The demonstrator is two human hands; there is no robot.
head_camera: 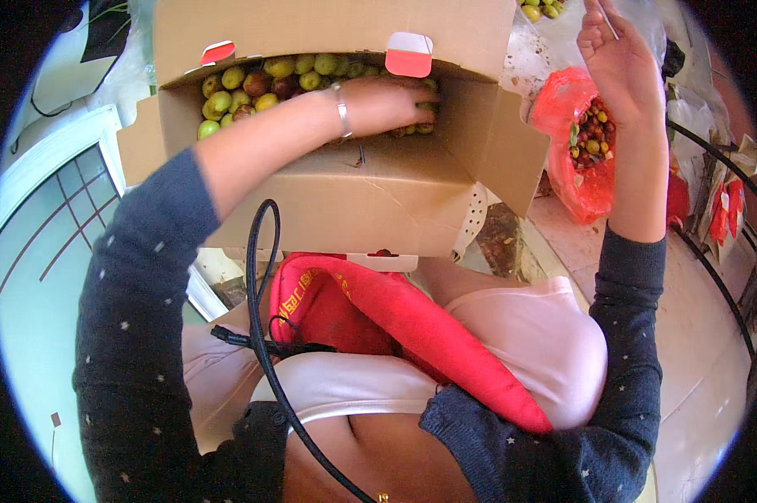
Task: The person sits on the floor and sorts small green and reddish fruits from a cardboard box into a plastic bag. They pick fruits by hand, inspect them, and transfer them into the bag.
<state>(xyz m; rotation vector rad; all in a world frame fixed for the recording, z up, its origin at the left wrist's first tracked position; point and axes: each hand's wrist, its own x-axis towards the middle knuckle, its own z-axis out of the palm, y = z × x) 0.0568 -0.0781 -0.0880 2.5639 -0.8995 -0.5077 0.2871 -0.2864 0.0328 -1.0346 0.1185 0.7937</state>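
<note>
A cardboard box (pixel 353 217) with its flaps spread stands before me, holding many green, yellow and brown jujube-like fruits (pixel 277 82). My left hand (pixel 394 107), with a silver bracelet at the wrist, reaches inside over the fruits at the right end. It is blurred, so whether a fruit is in its fingers does not show. My right hand (pixel 620 75) is raised at the upper right, palm in view, with the fingers partly cut off by the frame's edge. Something thin and pale (pixel 608 20) lies along those fingers; I cannot tell what it is.
Beyond my right forearm lies a red plastic bag (pixel 579 195) of smaller brownish fruits (pixel 593 135). More green fruits (pixel 540 9) sit at the top right. A red cloth (pixel 428 327) rests on my lap. A black cable (pixel 262 302) loops up in front of me.
</note>
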